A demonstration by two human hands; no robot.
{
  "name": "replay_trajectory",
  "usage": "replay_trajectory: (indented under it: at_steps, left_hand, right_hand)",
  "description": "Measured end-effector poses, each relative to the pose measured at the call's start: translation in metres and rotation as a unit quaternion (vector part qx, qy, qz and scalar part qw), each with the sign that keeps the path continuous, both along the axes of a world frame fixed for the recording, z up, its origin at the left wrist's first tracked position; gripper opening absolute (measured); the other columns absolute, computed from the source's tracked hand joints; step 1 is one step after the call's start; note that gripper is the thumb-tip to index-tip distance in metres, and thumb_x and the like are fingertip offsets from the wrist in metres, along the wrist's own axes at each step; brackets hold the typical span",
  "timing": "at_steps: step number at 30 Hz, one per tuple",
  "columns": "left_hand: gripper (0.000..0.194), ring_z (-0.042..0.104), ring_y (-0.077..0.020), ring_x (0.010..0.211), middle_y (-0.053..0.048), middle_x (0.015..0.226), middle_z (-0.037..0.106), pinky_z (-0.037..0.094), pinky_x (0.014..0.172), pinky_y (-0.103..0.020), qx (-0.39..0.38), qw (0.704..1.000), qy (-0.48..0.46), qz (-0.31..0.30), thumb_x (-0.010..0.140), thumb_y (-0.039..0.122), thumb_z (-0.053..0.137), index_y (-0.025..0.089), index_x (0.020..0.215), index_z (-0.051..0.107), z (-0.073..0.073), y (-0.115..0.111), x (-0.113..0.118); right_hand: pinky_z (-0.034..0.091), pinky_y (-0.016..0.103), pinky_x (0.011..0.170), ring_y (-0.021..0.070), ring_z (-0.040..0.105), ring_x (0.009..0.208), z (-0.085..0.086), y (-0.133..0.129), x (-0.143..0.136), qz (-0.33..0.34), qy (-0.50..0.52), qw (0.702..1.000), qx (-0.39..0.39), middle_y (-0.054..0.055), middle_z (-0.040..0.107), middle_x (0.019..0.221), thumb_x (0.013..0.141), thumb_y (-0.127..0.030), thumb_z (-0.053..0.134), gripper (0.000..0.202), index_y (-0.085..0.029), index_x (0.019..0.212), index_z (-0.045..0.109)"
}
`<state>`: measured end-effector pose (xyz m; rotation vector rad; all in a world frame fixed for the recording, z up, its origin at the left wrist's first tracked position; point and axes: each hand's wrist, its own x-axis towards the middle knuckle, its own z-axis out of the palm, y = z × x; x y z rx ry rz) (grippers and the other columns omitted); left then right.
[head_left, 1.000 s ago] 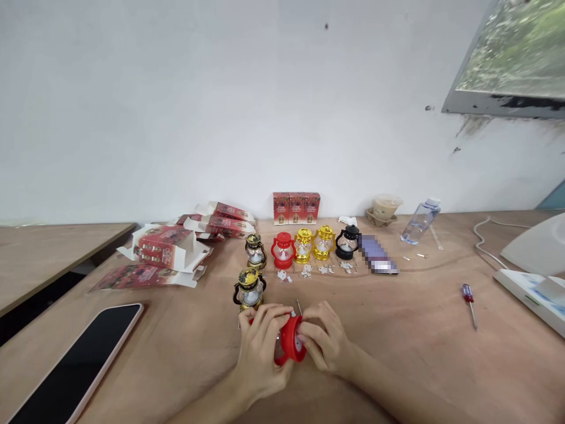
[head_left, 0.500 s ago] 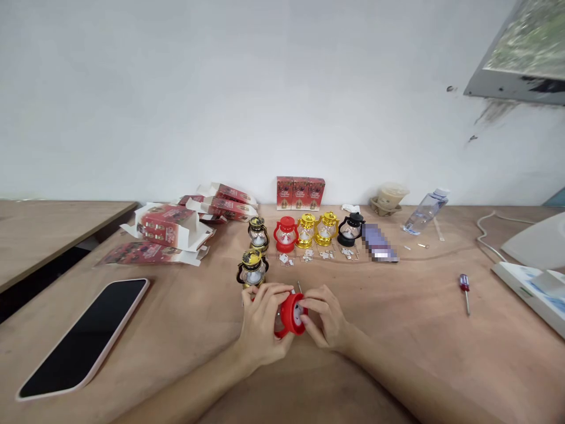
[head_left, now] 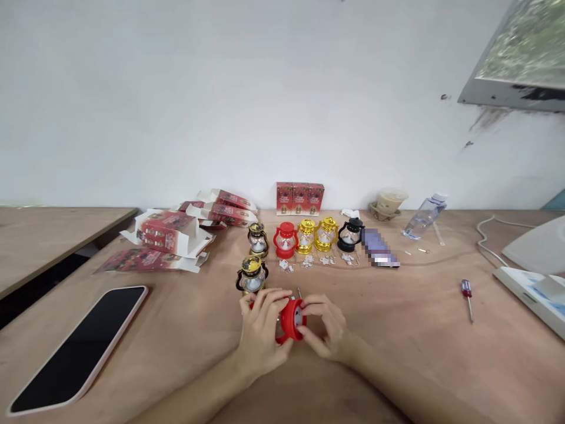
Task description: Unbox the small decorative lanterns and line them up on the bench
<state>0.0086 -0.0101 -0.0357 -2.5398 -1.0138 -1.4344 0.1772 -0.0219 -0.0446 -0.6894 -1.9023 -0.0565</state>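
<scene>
A small red toy lantern point(head_left: 289, 321) lies on its side in my left hand point(head_left: 263, 330), whose fingers wrap round its body. Its base, with a pale underside, faces right. My right hand point(head_left: 329, 330) pinches the base, index fingertip at the top of the underside and thumb at the bottom rim. Whether those fingertips also hold a small part, I cannot tell. Just beyond my left fingers stands a black-and-gold lantern point(head_left: 252, 275), its lower part partly covered. A thin metal piece point(head_left: 299, 293) shows behind the red lantern.
Behind stand a second red lantern point(head_left: 286, 240), two gold ones, a black lantern point(head_left: 351, 235) and another black-and-gold one, with small loose parts in front. Opened boxes point(head_left: 163, 229) and a phone point(head_left: 79, 350) lie left. A screwdriver point(head_left: 467, 300), bottle point(head_left: 424, 217) and power strip point(head_left: 529, 297) are right.
The view has tipped up slightly, so the table sits lower in the picture. Both hands stay on the red lantern; my right fingertips have shifted a little on its base.
</scene>
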Motion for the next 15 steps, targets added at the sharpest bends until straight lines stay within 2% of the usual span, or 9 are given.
replay_trajectory:
  at_steps: [7,11,15]
  left_hand:
    - [0.026,0.056,-0.0239,0.095,-0.007,0.102,0.066,0.029,0.077,-0.038,-0.004,0.999,-0.008,0.034,0.073,0.019,0.054,0.020,0.099,0.050,-0.0020,0.0004,-0.0012]
    - [0.029,0.055,-0.0237,0.096,-0.007,0.102,0.065,0.029,0.077,-0.037,-0.001,0.999,0.000,0.045,0.069,0.016,0.054,0.019,0.098,0.050,-0.0023,-0.0011,-0.0025]
    - [0.029,0.055,-0.0243,0.096,-0.007,0.102,0.066,0.029,0.075,-0.037,-0.001,0.999,0.012,0.038,0.069,0.015,0.053,0.019,0.097,0.050,-0.0012,-0.0014,-0.0026]
  right_hand:
    - [0.055,0.030,0.070,0.0195,0.065,0.084,0.0004,-0.0019,-0.0052,-0.023,0.045,0.999,-0.007,0.011,0.065,0.090,0.082,-0.018,0.054,0.031,-0.015,0.112,0.049]
    - [0.056,0.026,0.067,0.0170,0.067,0.075,-0.0019,-0.0019,-0.0073,-0.015,0.047,0.999,-0.009,0.005,0.067,0.077,0.081,-0.014,0.055,0.019,-0.019,0.099,0.054]
    - [0.056,0.029,0.071,0.0155,0.065,0.068,-0.0021,-0.0005,-0.0084,0.006,0.037,0.999,-0.007,0.003,0.064,0.070,0.081,-0.010,0.054,0.011,-0.021,0.084,0.053]
